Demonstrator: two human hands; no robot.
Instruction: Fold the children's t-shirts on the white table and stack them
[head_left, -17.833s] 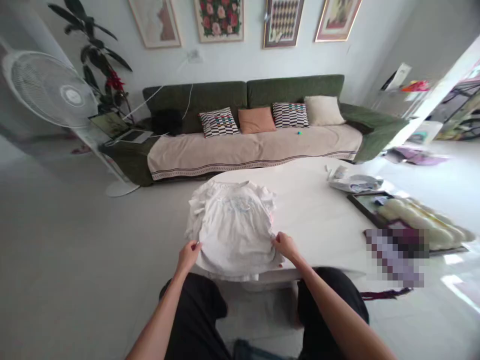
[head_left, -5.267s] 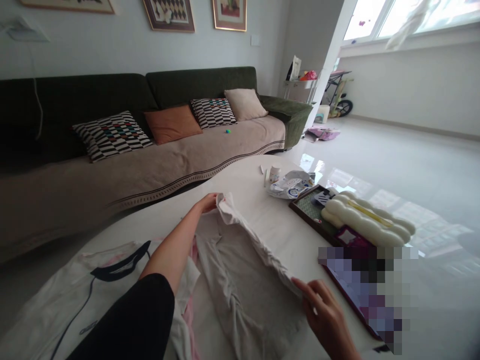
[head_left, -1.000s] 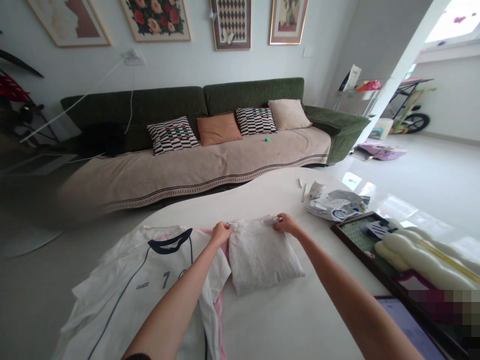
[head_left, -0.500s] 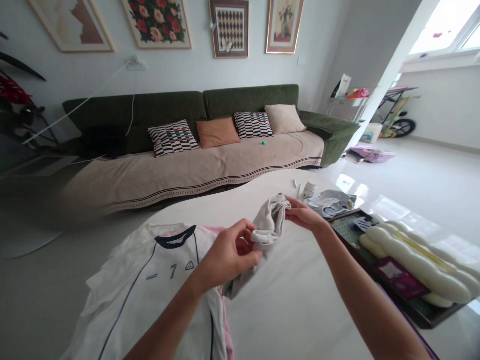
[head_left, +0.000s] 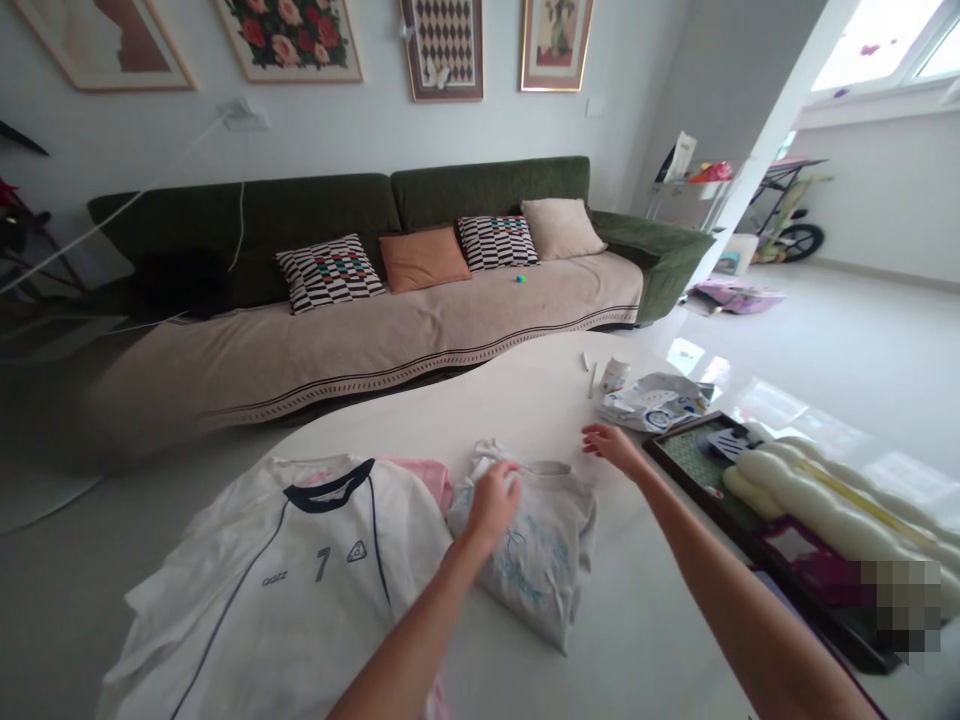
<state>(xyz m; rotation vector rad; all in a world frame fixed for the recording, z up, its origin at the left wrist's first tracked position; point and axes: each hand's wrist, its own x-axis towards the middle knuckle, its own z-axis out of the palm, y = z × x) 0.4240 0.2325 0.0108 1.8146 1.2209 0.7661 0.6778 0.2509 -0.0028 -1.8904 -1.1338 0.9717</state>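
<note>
A light grey garment point(head_left: 544, 540) with a pale blue print lies folded on the white table point(head_left: 405, 425), its lower corner pointing toward me. Over its upper left part is my left hand point(head_left: 495, 502), thumb and fingers apart; whether it touches the cloth I cannot tell. My right hand point(head_left: 613, 450) is beyond the garment's upper right corner, fingers loosely apart and holding nothing. To the left a white shirt point(head_left: 300, 600) with a navy collar and the number 7 is spread flat. Some pink cloth point(head_left: 427, 480) shows from under it.
On the right, a dark-rimmed tray point(head_left: 679, 478) carries a cream, puffy object point(head_left: 832, 510). Behind it lie a crumpled silver packet point(head_left: 652, 400) and a small white container point(head_left: 616, 374). A green sofa point(head_left: 487, 185) with several cushions stands beyond the table.
The grey garment, held bunched up between both hands before, now lies flat on the table. Both hands have let go of it, and the left has moved slightly right.
</note>
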